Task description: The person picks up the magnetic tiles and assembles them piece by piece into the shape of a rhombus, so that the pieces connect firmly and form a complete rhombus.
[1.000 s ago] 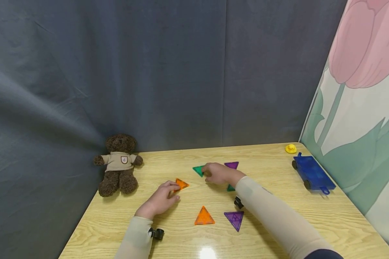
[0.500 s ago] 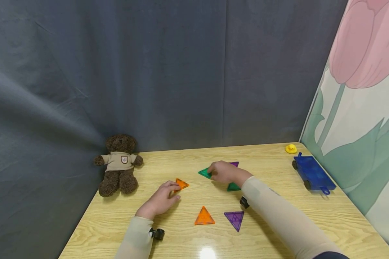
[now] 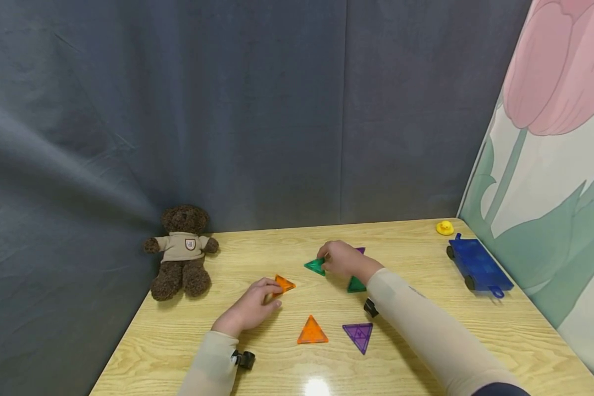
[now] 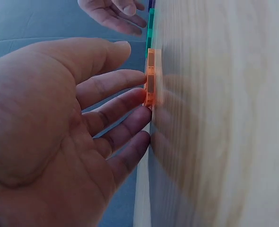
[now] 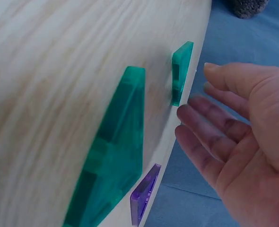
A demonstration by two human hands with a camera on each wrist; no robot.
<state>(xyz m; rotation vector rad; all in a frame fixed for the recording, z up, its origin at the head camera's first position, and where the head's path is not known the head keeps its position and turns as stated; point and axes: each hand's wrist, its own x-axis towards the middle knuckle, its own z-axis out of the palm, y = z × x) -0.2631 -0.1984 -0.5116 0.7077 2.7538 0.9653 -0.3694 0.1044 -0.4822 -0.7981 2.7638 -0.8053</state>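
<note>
My left hand [image 3: 249,308] touches a small orange triangular magnetic tile [image 3: 285,282] lying on the wooden table. In the left wrist view its fingertips [image 4: 140,94] meet the tile's edge, with the thumb held away. My right hand [image 3: 344,258] hovers by a green triangular tile [image 3: 315,266], partly covering it from the head. The right wrist view shows loosely bent fingers beside this green tile [image 5: 182,71], apparently apart from it. A second green tile [image 3: 356,285] lies below the right wrist, and a purple tile [image 3: 361,250] behind the hand is mostly hidden.
Closer to the front lie another orange triangle [image 3: 312,331] and a purple triangle [image 3: 358,336]. A brown teddy bear [image 3: 182,253] sits at the left edge. At the right are a blue wheeled cart [image 3: 479,265] and a yellow toy duck [image 3: 444,227]. A dark curtain [image 3: 277,121] closes the back.
The green tile by my right hand has shifted right, and that hand has moved right and slightly back. My left hand has slid its orange tile a little to the right.
</note>
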